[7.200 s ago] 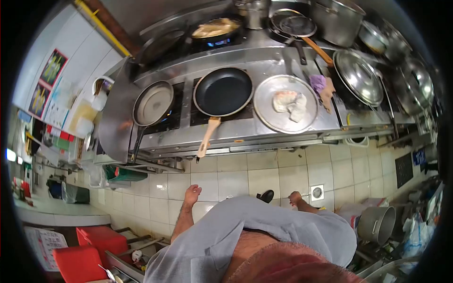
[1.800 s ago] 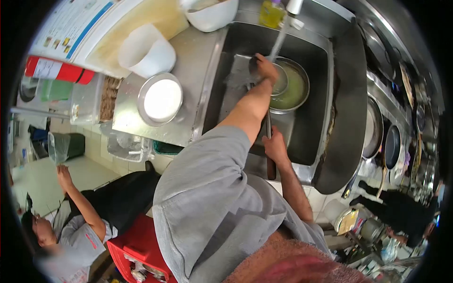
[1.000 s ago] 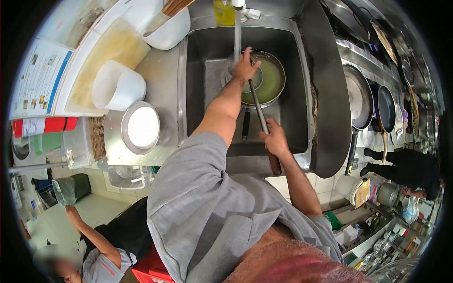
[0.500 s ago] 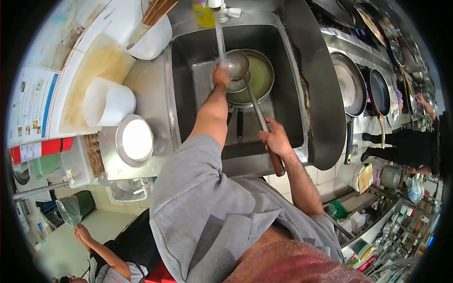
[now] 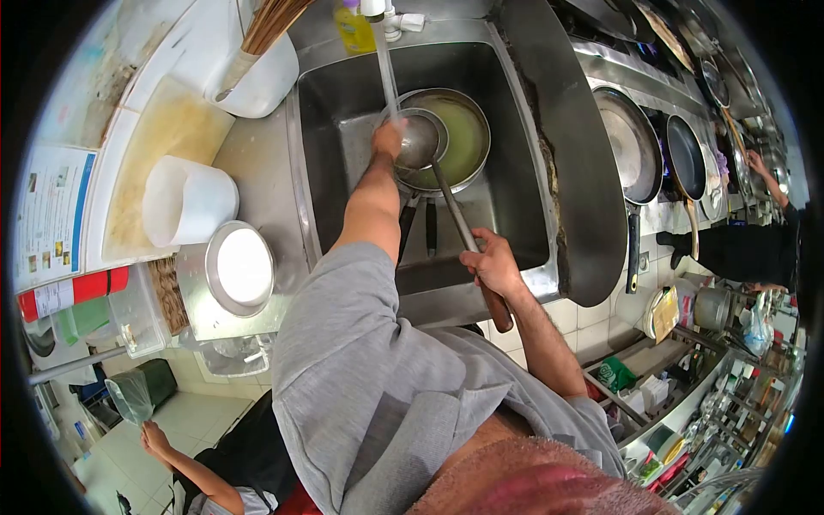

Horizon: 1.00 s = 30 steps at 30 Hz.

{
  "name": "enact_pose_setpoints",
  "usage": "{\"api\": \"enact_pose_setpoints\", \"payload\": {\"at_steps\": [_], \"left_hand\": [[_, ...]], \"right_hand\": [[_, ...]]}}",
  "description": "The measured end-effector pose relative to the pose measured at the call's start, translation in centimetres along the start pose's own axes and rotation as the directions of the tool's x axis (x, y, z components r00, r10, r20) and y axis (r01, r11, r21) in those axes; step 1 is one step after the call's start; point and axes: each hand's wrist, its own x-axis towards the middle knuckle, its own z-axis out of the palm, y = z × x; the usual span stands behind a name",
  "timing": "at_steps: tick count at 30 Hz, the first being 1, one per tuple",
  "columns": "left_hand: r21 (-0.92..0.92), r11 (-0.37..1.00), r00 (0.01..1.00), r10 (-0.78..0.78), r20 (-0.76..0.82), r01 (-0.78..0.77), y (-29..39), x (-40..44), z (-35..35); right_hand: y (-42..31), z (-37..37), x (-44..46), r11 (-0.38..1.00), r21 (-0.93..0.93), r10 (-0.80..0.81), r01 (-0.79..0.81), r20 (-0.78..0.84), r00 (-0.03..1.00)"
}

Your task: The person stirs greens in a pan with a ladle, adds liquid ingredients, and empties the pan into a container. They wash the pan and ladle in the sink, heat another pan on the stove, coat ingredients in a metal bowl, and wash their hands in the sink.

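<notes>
My right hand is wrapped round the long handle of a metal ladle, near its brown grip. The ladle's bowl is over a pan of greenish liquid in the sink. My left hand is at the left edge of the ladle's bowl, under water running from the faucet. Its fingers are blurred and partly hidden. A round rim shows around the ladle's bowl. Two dark handles lie below the pan in the sink.
Left of the sink stand a bowl of white contents, a white container and a tub with wooden sticks. Behind the faucet is a yellow bottle. Frying pans lie at right. One person is at lower left, another at far right.
The view has moved from the stove to the sink. My left hand, earlier spread over the ladle, is now at its bowl's left edge. The ladle has shifted slightly left.
</notes>
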Motion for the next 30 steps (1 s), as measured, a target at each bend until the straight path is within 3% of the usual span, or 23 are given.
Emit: {"api": "enact_pose_setpoints", "payload": {"at_steps": [2, 3, 5, 6, 8, 9, 10, 11, 12, 13, 14, 15, 17, 18, 20, 23, 24, 26, 27, 28, 29, 30], "left_hand": [[-0.252, 0.951, 0.981, 0.154, -0.121, -0.181, -1.7, 0.2, 1.6], [-0.251, 0.951, 0.98, 0.157, -0.123, -0.184, -1.9, -0.2, 2.0], [-0.328, 0.931, 0.956, 0.061, -0.287, -0.159, -2.1, -1.5, 2.7], [-0.325, 0.933, 0.954, 0.058, -0.293, -0.157, -1.8, -1.9, 2.8], [-0.496, 0.868, 0.972, -0.114, -0.207, -0.004, -0.5, -2.8, 3.2], [-0.494, 0.869, 0.97, -0.115, -0.213, -0.006, 1.0, -2.9, 3.5], [-0.303, 0.945, 0.911, -0.016, -0.413, -0.121, 3.1, -3.2, 3.4], [-0.083, 0.977, 0.81, 0.116, -0.575, -0.199, 5.5, -3.4, 2.7], [-0.186, 0.94, 0.804, 0.13, -0.58, -0.286, 7.6, -2.5, 2.0], [-0.288, 0.885, 0.799, 0.141, -0.584, -0.367, 9.9, -0.7, 1.2], [-0.506, 0.788, 0.861, 0.061, -0.504, -0.352, 12.4, 1.3, 0.3], [-0.712, 0.64, 0.923, -0.014, -0.386, -0.288, 14.8, 2.5, -1.6], [-0.992, 0.077, 0.988, -0.103, -0.111, -0.104, 17.9, 6.9, -3.8], [-0.992, 0.072, 0.988, -0.105, -0.111, -0.104, 18.9, 8.4, -4.4], [-0.944, -0.327, 0.981, -0.191, 0.027, -0.038, 20.0, 11.0, -5.4], [-0.885, -0.449, 0.974, -0.223, -0.021, -0.122, 19.6, 13.3, -4.3], [-0.882, -0.449, 0.969, -0.246, -0.032, -0.143, 19.6, 14.2, -4.3], [-0.957, -0.244, 0.902, -0.429, -0.042, -0.16, 20.0, 16.6, -4.0], [-0.999, 0.05, 0.779, -0.626, -0.028, 0.004, 19.9, 19.4, -3.2], [-0.929, 0.284, 0.615, -0.784, -0.084, 0.235, 19.5, 21.5, -2.4], [-0.941, 0.3, 0.65, -0.749, -0.131, 0.157, 20.3, 19.6, -3.8], [-0.946, 0.313, 0.675, -0.716, -0.178, 0.082, 20.9, 17.2, -5.2]], "right_hand": [[-0.1, -0.2, 0.2, 1.0, -0.003, 0.0, 0.0, 0.001, 1.0], [-0.1, -0.1, 0.2, 1.0, -0.006, 0.006, -0.006, 0.008, 1.0], [0.2, 0.1, 0.4, 0.999, -0.045, 0.007, -0.007, 0.006, 1.0], [0.3, 0.2, 0.7, 0.997, -0.082, 0.01, -0.01, 0.002, 1.0], [0.5, 0.3, 1.1, 0.996, -0.092, 0.009, -0.011, -0.023, 1.0], [0.7, 0.3, 1.4, 0.995, -0.098, 0.009, -0.014, -0.055, 0.998], [1.4, 0.3, 1.9, 0.995, -0.098, 0.006, -0.011, -0.05, 0.999], [2.4, 0.0, 2.6, 0.96, -0.257, -0.142, 0.107, -0.119, 0.983], [3.1, -0.4, 3.3, 0.886, -0.415, -0.296, 0.206, -0.165, 0.941], [3.7, -0.7, 3.4, 0.883, -0.389, -0.361, 0.264, -0.201, 0.911], [3.6, -1.1, 2.9, 0.882, -0.392, -0.36, 0.262, -0.198, 0.912], [3.0, -1.6, 2.2, 0.953, -0.237, -0.237, 0.19, -0.191, 0.953], [2.3, -2.4, 0.9, 0.997, 0.002, -0.078, 0.079, -0.142, 0.987], [2.7, -2.5, 0.2, 0.997, -0.003, -0.078, 0.079, -0.143, 0.987], [3.5, -2.9, -1.1, 0.993, 0.07, -0.081, 0.093, -0.158, 0.984], [4.4, -3.0, -3.2, 0.987, 0.147, -0.038, 0.059, -0.143, 0.989], [4.7, -3.1, -3.7, 0.993, 0.109, -0.038, 0.053, -0.137, 0.99], [6.0, -3.4, -4.5, 0.997, 0.069, -0.005, 0.013, -0.125, 0.992], [6.7, -3.4, -4.6, 0.998, 0.061, -0.001, 0.007, -0.103, 0.995], [7.3, -3.5, -4.6, 0.995, -0.094, -0.049, 0.035, -0.155, 0.987], [8.1, -3.6, -4.7, 0.967, -0.248, -0.105, 0.055, -0.197, 0.975], [8.7, -3.8, -4.7, 0.965, -0.257, -0.096, 0.05, -0.169, 0.981]]}}
